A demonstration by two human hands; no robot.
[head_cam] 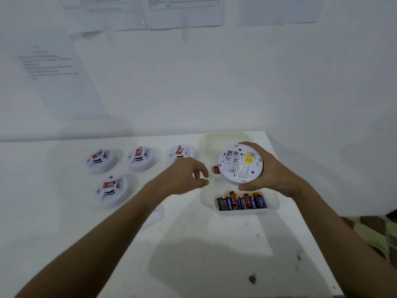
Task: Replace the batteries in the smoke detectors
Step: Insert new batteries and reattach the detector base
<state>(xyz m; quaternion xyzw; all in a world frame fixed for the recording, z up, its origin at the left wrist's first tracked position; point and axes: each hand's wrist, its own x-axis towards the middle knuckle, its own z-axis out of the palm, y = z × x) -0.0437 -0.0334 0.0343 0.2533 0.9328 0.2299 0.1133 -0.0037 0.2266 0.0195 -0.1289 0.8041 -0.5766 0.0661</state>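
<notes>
A: Quick one. Right hand grips the smoke detector by its rim, back side facing the camera, held over the clear plastic tray. Battery bay looks empty, contacts showing.

B: Left hand?

A: Just left of the detector, not touching it. Fingers loosely curled. Blurry, so I cannot tell if it pinches anything.

B: Something red by the detector's left edge?

A: Small red thing, probably a battery, lying just beside the rim. Too small to be sure.

B: Where's the fresh stock?

A: Row of batteries at the near end of the tray, below the held detector. Four more detectors sit face up on the white table: three in a back row, one nearer.

B: Step in hand?

A: My read: the bay is emptied, loading new cells comes next.

B: Tips?

A: Keep the right hand's grip on the rim, clear of the bay, and tilt the opening toward the left hand. Take one cell at a time from the row. Check the polarity marks first. Push the flat end against the spring, then press the other end down until it seats. Keep used cells apart from the fresh row, or they mix.
</notes>
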